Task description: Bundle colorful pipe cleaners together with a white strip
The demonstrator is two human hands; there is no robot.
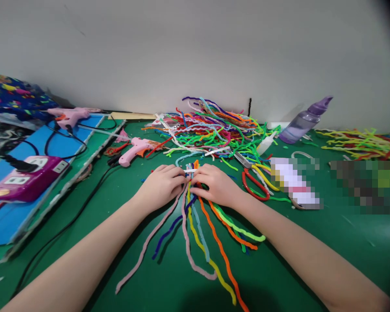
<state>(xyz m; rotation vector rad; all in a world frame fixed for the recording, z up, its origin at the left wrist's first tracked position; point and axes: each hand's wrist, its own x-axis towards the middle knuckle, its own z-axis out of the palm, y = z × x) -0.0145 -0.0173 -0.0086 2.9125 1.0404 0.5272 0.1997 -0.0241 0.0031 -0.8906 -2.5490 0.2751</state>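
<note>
Several fuzzy pipe cleaners in pink, dark blue, yellow [195, 236], light blue, orange and green fan out toward me from one gathered point. My left hand [162, 182] is closed on the left side of that gathered point, by the pink strands [184, 229]. From the right, my right hand [216, 184] pinches the same bunch beside the orange strands [218, 247]. A short white strip [190, 170] lies across the bunch between my fingers. Short coloured ends poke out just beyond it. My fingertips partly hide the joint.
A heap of pipe cleaners [211, 125] lies behind my hands. Scissors [243, 159] and a purple bottle [300, 125] are to the right. Leftward are a pink glue gun [138, 149], another glue gun [69, 116], a purple power strip [35, 182] and a black cord [65, 227].
</note>
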